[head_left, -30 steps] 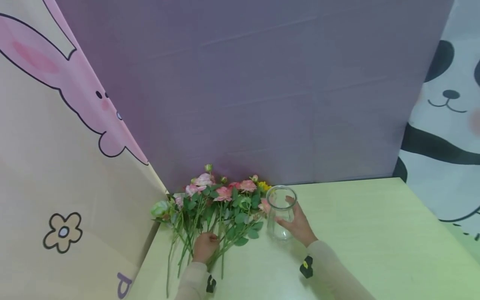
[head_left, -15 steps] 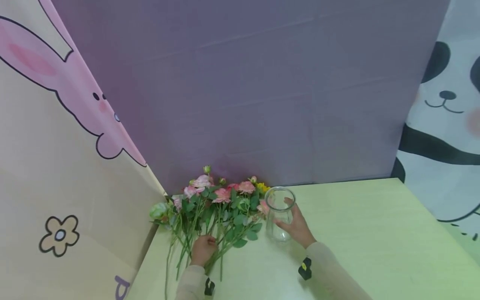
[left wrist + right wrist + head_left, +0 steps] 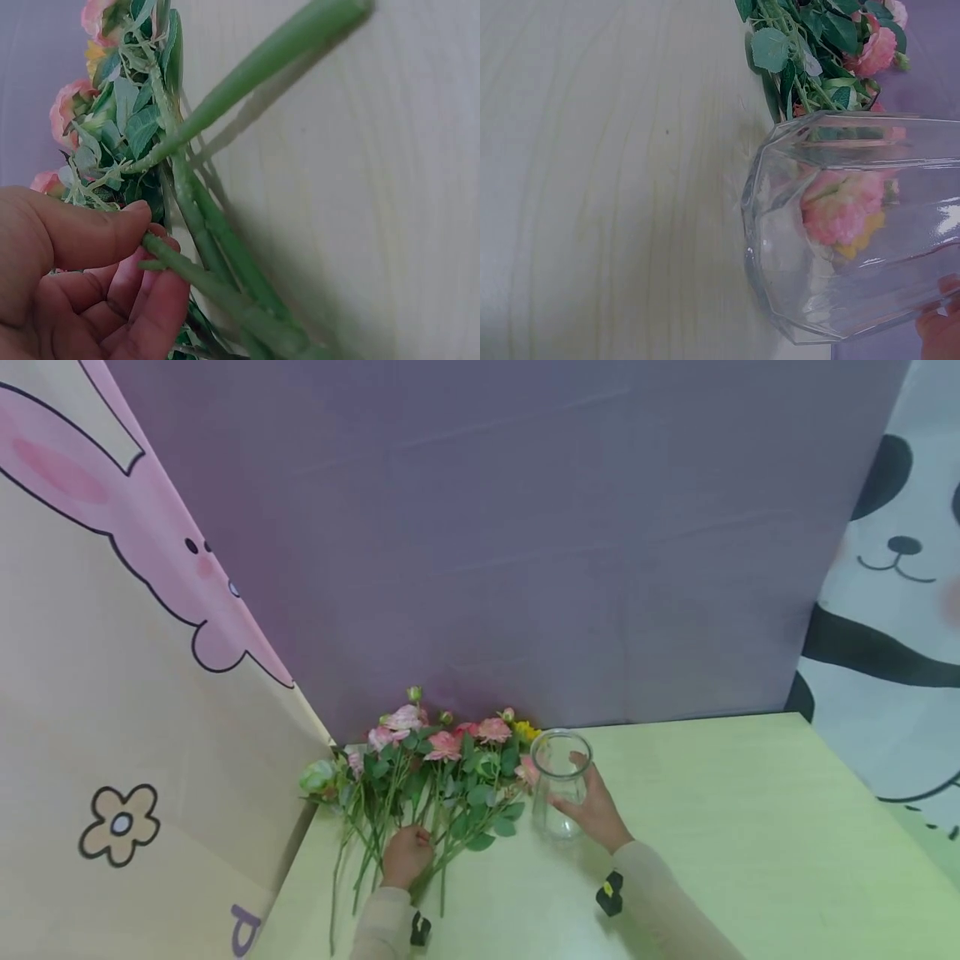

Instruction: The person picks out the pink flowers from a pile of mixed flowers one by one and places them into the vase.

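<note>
Purplish backdrop [image 3: 487,543] behind pale tabletop [image 3: 712,827]. Glass vase [image 3: 558,787], rim up, lower ctr of head view; R hand [image 3: 600,812] grips it, thumb & fingers curved round side. Just left: flowers [image 3: 445,747], pink mostly, lying w/ blooms toward backdrop. L hand [image 3: 407,857] pinches green stem [image 3: 225,300] btwn thumb & fingers. Rabbit print [image 3: 153,543] upper left, panda print [image 3: 885,652] far right.

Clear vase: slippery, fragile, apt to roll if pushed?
The clear vase is probably slippery: its surface looks smooth and throws bright highlights. It may well be fragile, since it looks like glass, though the pictures can't confirm the material. If knocked over, it would likely resist rolling freely, given its angular, faceted outline.
</note>
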Demonstrator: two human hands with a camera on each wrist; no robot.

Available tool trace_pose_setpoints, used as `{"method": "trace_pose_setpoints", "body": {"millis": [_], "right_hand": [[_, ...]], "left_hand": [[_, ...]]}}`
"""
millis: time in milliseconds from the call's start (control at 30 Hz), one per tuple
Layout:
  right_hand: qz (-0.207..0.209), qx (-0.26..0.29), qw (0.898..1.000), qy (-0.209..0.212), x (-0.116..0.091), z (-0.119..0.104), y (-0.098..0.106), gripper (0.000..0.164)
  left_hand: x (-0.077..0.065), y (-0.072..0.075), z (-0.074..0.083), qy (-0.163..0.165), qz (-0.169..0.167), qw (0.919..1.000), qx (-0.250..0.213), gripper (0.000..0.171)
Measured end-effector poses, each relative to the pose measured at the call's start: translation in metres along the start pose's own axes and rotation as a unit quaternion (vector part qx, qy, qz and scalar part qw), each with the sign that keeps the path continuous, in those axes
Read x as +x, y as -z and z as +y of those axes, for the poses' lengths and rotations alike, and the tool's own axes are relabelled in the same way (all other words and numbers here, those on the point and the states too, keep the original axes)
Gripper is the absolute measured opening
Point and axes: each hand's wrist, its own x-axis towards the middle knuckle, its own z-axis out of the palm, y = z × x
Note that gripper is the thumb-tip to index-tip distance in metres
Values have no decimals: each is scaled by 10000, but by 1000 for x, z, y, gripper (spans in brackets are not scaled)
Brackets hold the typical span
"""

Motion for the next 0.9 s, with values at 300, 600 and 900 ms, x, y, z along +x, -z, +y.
{"method": "trace_pose_setpoints", "body": {"millis": [300, 600, 900], "right_hand": [[-51, 48, 10000, 1, 1, 5, 0, 88], [-130, 107, 9997, -154, 3, 2, 1, 90], [-162, 206, 9996, -99, 1, 0, 1, 88]], "left_hand": [[-5, -1, 7, 8, -42, 10000, 66, 15], [-6, -1, 10, -93, 94, 9995, 281, 14], [-7, 2, 14, -201, 133, 9994, 229, 13]]}}
